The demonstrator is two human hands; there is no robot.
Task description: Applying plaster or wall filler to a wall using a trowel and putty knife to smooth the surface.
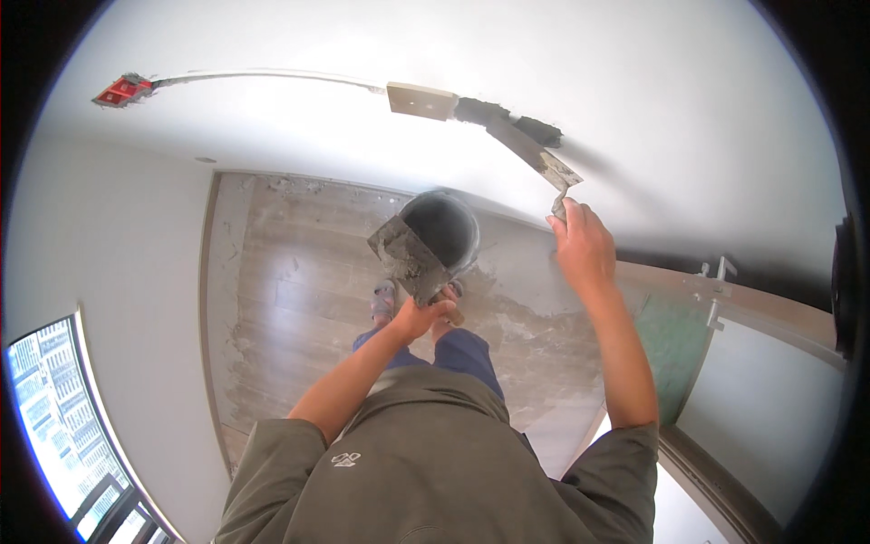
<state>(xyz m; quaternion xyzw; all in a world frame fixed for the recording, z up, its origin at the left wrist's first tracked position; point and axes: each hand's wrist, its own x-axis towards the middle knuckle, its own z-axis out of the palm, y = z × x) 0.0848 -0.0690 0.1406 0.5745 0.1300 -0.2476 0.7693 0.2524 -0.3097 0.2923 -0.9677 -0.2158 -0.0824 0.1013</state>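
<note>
My left hand (421,315) grips the wooden handle of a square plasterer's board (401,254), which carries grey mortar and hangs over the rim of a dark round bucket (453,231) by my feet. My right hand (583,245) is closed on the handle of a long flat trowel (530,154), its blade held at the white wall (652,82) over dark patches of wet mortar (539,130). A beige rectangular plate (419,102) sits left of those patches. Farther left, a red box (122,91) is set in the wall at the end of a thin groove.
A wood-look floor (276,335) with grey smears lies under me. On the left are a pale wall (136,272) and a bright window (50,408). To the lower right are a frosted panel (743,408), a green surface (666,335) and white fittings (723,272) along a ledge.
</note>
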